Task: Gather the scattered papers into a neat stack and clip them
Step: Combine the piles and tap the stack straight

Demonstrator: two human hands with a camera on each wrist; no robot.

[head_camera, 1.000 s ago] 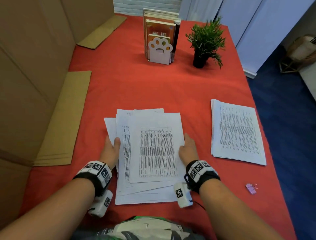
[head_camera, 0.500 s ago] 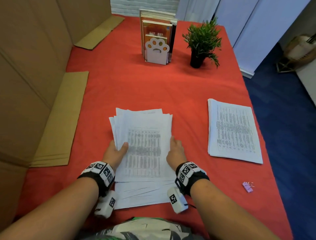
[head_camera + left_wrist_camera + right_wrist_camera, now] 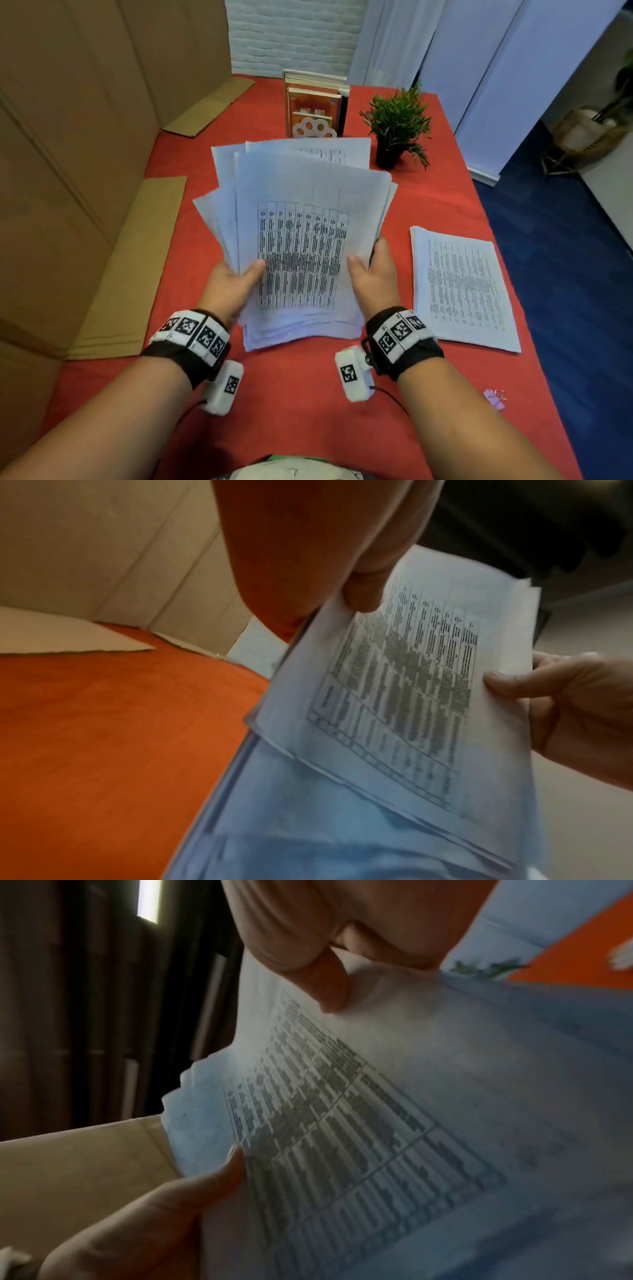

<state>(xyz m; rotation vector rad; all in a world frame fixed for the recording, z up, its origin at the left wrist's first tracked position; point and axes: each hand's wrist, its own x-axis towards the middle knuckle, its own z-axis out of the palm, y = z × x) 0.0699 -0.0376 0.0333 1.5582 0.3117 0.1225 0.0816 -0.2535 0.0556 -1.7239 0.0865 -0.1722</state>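
A loose bundle of printed papers is raised off the red table, tilted up towards me, its sheets fanned unevenly at the top. My left hand grips its left edge with the thumb on the front sheet; my right hand grips its right edge the same way. Both thumbs press the printed sheet in the left wrist view, and the papers fill the right wrist view. A small purple binder clip lies on the table near the right edge.
A second neat stack of printed paper lies to the right. A potted plant and books in a paw-shaped bookend stand at the back. Cardboard sheets line the left side. The table's right edge drops to blue floor.
Both hands pushed the spread sheets together, took hold of their side edges and lifted the bundle off the table, tilting it upright.
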